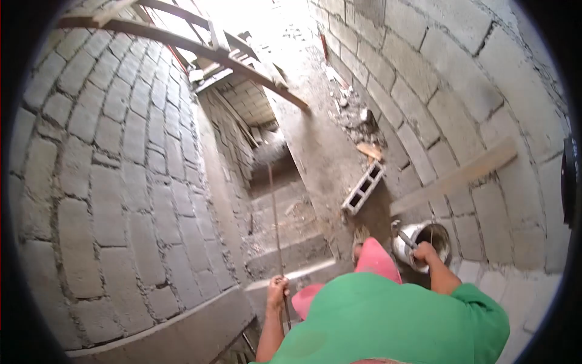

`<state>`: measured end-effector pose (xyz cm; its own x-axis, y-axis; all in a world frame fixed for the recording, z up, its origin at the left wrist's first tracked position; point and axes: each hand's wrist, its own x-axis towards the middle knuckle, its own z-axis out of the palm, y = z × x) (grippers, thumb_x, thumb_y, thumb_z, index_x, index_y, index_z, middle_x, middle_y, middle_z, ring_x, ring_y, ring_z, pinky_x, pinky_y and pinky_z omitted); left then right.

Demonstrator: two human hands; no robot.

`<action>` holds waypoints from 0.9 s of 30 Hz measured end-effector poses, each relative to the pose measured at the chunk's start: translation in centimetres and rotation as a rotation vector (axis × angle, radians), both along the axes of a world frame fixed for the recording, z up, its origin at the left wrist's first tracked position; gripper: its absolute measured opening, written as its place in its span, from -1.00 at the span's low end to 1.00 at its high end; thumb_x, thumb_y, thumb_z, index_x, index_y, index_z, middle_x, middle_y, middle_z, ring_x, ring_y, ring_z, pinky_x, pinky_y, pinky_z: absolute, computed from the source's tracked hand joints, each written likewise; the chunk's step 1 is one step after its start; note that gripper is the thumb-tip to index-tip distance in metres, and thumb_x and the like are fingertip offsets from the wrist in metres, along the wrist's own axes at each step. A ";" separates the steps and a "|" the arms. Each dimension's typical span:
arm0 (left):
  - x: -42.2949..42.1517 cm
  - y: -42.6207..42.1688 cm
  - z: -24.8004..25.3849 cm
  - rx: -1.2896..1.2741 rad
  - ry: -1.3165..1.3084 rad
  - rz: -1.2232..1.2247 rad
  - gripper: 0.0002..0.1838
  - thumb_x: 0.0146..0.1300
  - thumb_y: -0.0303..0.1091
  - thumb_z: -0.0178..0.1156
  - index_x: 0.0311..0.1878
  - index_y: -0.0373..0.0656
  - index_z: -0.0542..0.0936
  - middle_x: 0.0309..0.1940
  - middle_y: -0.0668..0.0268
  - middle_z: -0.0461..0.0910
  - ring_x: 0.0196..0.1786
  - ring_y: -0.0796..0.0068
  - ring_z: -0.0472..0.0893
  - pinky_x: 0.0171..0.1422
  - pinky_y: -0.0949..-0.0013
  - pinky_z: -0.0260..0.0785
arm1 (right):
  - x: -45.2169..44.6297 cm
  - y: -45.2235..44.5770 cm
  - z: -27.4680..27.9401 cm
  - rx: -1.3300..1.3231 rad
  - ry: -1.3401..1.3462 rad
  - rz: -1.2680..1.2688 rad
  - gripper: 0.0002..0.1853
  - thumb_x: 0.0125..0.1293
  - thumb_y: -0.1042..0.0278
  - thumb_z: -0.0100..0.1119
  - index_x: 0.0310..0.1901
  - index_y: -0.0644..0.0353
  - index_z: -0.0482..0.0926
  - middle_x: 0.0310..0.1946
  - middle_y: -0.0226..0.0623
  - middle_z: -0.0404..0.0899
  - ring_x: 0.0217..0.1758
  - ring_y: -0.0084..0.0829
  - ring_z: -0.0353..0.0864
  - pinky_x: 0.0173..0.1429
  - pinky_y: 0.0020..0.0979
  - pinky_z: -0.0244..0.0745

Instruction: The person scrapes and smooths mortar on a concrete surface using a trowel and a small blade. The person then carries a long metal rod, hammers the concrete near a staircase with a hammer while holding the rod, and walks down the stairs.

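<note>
My left hand is closed round a long thin rod, which stands upright over the stairwell at the lower middle. On the right, my right hand reaches to a whitish bucket on the floor. Its fingers are wrapped round the handle of a tool that lies across the bucket's rim. The tool's kind is hard to make out. The bucket's contents are mostly in shadow.
A hollow concrete block lies ahead of the bucket. Concrete steps descend into an opening. A wooden beam crosses above it. A plank leans by the right block wall. Rubble lines that wall.
</note>
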<state>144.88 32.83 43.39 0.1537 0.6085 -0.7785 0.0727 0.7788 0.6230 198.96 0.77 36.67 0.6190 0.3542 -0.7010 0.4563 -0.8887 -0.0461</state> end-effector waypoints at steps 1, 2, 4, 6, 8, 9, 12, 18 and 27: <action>2.9 0.9 1.8 -0.066 0.027 -0.043 -0.71 0.27 -0.35 0.33 -0.02 -0.06 0.46 -0.50 0.38 0.44 -0.65 0.55 0.42 -0.67 0.44 0.27 | 1.6 1.0 0.8 0.020 0.031 -0.054 -0.42 0.07 -0.11 0.42 -0.20 0.39 0.72 -0.25 0.18 0.69 -0.11 0.03 0.74 -0.04 -0.12 0.60; 5.8 1.6 3.1 -0.073 0.011 -0.057 -0.71 0.27 -0.36 0.33 -0.02 -0.05 0.46 -0.50 0.38 0.45 -0.65 0.55 0.44 -0.67 0.43 0.26 | 3.2 1.7 0.9 0.068 0.062 -0.094 -0.47 0.09 -0.03 0.45 -0.32 0.45 0.71 -0.40 0.12 0.70 -0.33 -0.06 0.76 -0.21 -0.12 0.60; 11.2 3.4 5.1 -0.045 0.060 -0.064 -0.76 0.28 -0.33 0.32 -0.06 -0.09 0.51 -0.51 0.39 0.47 -0.65 0.58 0.43 -0.66 0.44 0.25 | 6.1 3.1 1.5 0.045 0.203 -0.316 -0.47 0.07 0.06 0.43 -0.18 0.48 0.69 -0.22 0.20 0.70 -0.11 0.03 0.75 -0.03 -0.14 0.62; 14.8 5.7 5.0 0.026 0.077 -0.099 -0.78 0.29 -0.31 0.31 -0.07 -0.12 0.54 -0.51 0.40 0.48 -0.65 0.59 0.43 -0.65 0.46 0.24 | 8.0 6.4 5.6 0.029 0.224 -0.336 -0.51 0.09 0.07 0.42 -0.26 0.48 0.68 -0.35 0.13 0.69 -0.28 -0.04 0.74 -0.17 -0.15 0.61; 18.0 7.9 5.6 0.089 0.088 -0.134 -0.79 0.30 -0.29 0.30 -0.09 -0.15 0.58 -0.51 0.41 0.49 -0.65 0.61 0.43 -0.64 0.47 0.24 | 10.6 8.4 6.8 0.006 0.238 -0.357 -0.53 0.11 0.07 0.42 -0.34 0.47 0.68 -0.48 0.07 0.67 -0.45 -0.10 0.73 -0.32 -0.16 0.60; 19.5 9.5 5.9 0.114 0.088 -0.175 -0.79 0.33 -0.27 0.27 -0.09 -0.18 0.59 -0.51 0.42 0.48 -0.64 0.61 0.43 -0.61 0.48 0.26 | 11.7 9.1 6.7 -0.004 0.259 -0.360 -0.55 0.10 0.08 0.43 -0.40 0.44 0.66 -0.56 -0.01 0.64 -0.55 -0.18 0.67 -0.42 -0.17 0.55; 24.3 14.2 7.6 0.139 0.066 -0.239 -0.75 0.37 -0.22 0.22 -0.09 -0.22 0.64 -0.49 0.43 0.51 -0.62 0.63 0.43 -0.57 0.51 0.27 | 15.2 11.9 7.4 -0.002 0.286 -0.353 -0.57 0.11 0.08 0.45 -0.48 0.39 0.64 -0.64 -0.09 0.60 -0.64 -0.22 0.62 -0.51 -0.16 0.50; 33.6 26.7 5.4 0.290 0.181 -0.306 -0.73 0.42 -0.21 0.14 -0.05 -0.22 0.64 -0.47 0.43 0.54 -0.68 0.67 0.34 -0.64 0.52 0.17 | 23.0 15.4 0.6 0.185 0.018 0.135 -0.54 0.11 0.04 0.43 -0.38 0.42 0.66 -0.61 -0.05 0.62 -0.61 -0.24 0.64 -0.47 -0.19 0.53; 52.1 57.2 3.2 0.046 -0.129 -0.213 -0.71 0.49 -0.08 0.08 -0.09 -0.14 0.54 -0.52 0.45 0.50 -0.70 0.68 0.31 -0.68 0.56 0.10 | 31.5 33.5 1.4 -0.099 0.254 -0.548 -0.57 0.18 0.10 0.46 -0.38 0.43 0.67 -0.62 -0.16 0.60 -0.65 -0.30 0.52 -0.50 -0.14 0.43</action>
<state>196.98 89.99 46.64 0.3785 0.5858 -0.7167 0.1499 0.7253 0.6720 230.49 34.27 38.09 0.5019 -0.0425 -0.8639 -0.0828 -0.9966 0.0010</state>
